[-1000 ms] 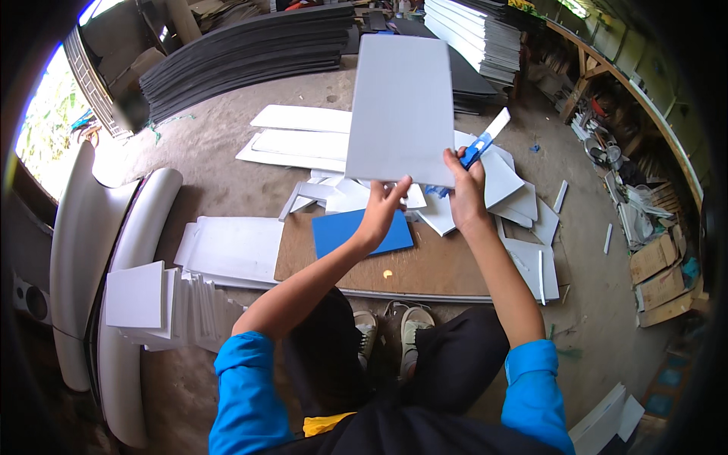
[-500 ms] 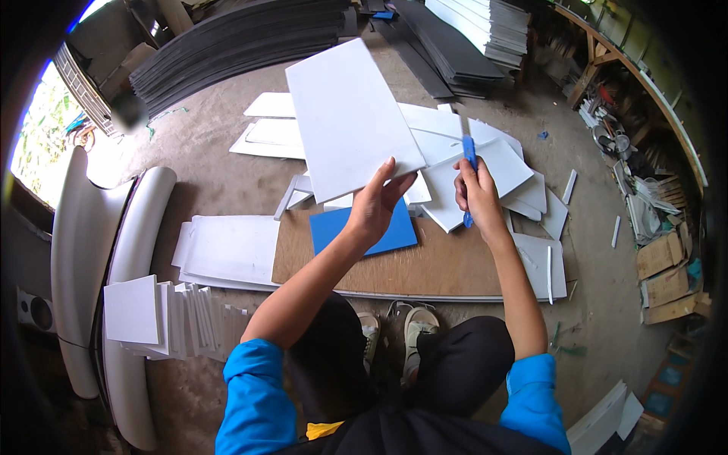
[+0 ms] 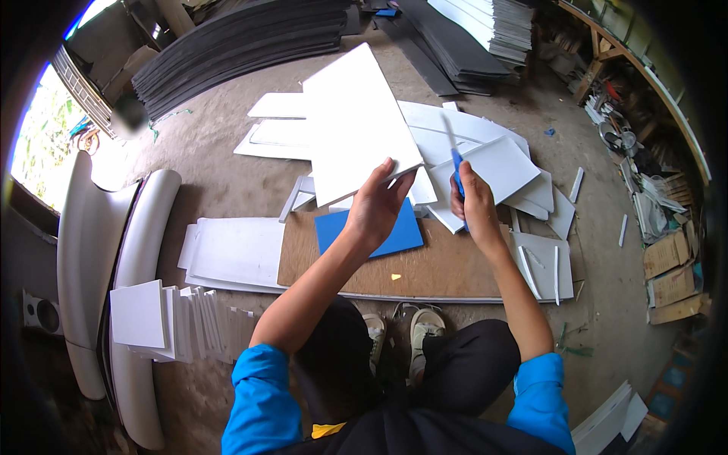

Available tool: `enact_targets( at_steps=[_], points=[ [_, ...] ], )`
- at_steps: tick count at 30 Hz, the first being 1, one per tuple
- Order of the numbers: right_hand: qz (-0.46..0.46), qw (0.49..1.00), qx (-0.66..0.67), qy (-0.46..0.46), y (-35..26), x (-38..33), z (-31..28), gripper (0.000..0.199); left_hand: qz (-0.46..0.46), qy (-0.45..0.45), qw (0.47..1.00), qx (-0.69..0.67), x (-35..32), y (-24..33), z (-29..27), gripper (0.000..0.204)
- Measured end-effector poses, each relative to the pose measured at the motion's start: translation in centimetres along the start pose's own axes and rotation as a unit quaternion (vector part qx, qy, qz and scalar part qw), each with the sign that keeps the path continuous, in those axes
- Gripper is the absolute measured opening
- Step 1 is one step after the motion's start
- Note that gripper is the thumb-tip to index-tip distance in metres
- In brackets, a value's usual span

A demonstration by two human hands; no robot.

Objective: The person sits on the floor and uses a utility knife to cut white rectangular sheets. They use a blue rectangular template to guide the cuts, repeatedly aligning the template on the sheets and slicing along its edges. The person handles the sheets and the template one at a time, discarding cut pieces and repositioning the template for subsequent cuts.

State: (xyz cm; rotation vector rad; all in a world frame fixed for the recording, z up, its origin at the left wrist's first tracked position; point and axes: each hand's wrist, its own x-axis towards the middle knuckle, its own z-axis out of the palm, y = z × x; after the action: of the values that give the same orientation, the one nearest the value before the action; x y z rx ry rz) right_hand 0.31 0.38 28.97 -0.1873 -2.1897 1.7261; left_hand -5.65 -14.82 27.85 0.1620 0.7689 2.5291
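My left hand (image 3: 377,203) grips the lower right edge of a large white sheet (image 3: 355,121) and holds it tilted to the left above the floor. In my right hand (image 3: 473,199) is a blue-handled utility knife (image 3: 455,161), its blade pointing up and away, just right of the sheet. Beneath both hands a brown board (image 3: 447,265) lies on the floor with a blue rectangle (image 3: 379,235) on it. White offcuts (image 3: 497,163) lie spread behind the board.
Cut white pieces stand in a row (image 3: 189,322) at the left beside a long white curved part (image 3: 114,250). Dark sheets (image 3: 243,45) and white sheets (image 3: 493,23) are stacked at the back. Narrow strips (image 3: 542,265) lie right; cardboard boxes (image 3: 667,273) lie further off.
The white sheet has swung from upright in front of me down and to the left. My right hand with the knife has lowered and now stands clear of the sheet's edge.
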Motion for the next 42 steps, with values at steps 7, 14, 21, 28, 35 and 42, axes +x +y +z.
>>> enact_targets(
  at_steps=[7, 14, 21, 28, 35, 42],
  points=[
    [0.017, 0.976, 0.216, 0.038, 1.4, 1.5, 1.0, 0.030, -0.003, -0.054, 0.986, 0.159, 0.0, -0.7, -0.9, 0.043],
    [0.017, 0.956, 0.290, 0.035, 1.0, 1.2, 0.2, 0.037, 0.013, -0.051, 0.978, 0.201, -0.3, -0.4, -0.4, 0.044],
    [0.005, 0.971, 0.237, 0.019, 1.3, 1.2, 0.2, 0.029, -0.001, -0.063, 0.976, 0.209, 0.1, -0.7, -1.3, 0.049],
    [0.147, 0.984, 0.099, 0.020, 8.5, 1.6, -4.3, 0.025, -0.091, 0.031, 0.966, 0.241, 0.1, -5.1, -4.0, 0.047],
    [0.272, 0.956, 0.072, 0.079, 19.8, -8.4, -8.5, 0.025, -0.116, 0.161, 0.967, 0.163, -2.6, -18.7, -11.4, 0.050],
    [0.388, 0.912, -0.095, 0.095, 25.0, -14.2, -9.4, 0.051, -0.143, 0.292, 0.944, 0.062, -3.6, -25.2, -18.5, 0.058]
  ],
)
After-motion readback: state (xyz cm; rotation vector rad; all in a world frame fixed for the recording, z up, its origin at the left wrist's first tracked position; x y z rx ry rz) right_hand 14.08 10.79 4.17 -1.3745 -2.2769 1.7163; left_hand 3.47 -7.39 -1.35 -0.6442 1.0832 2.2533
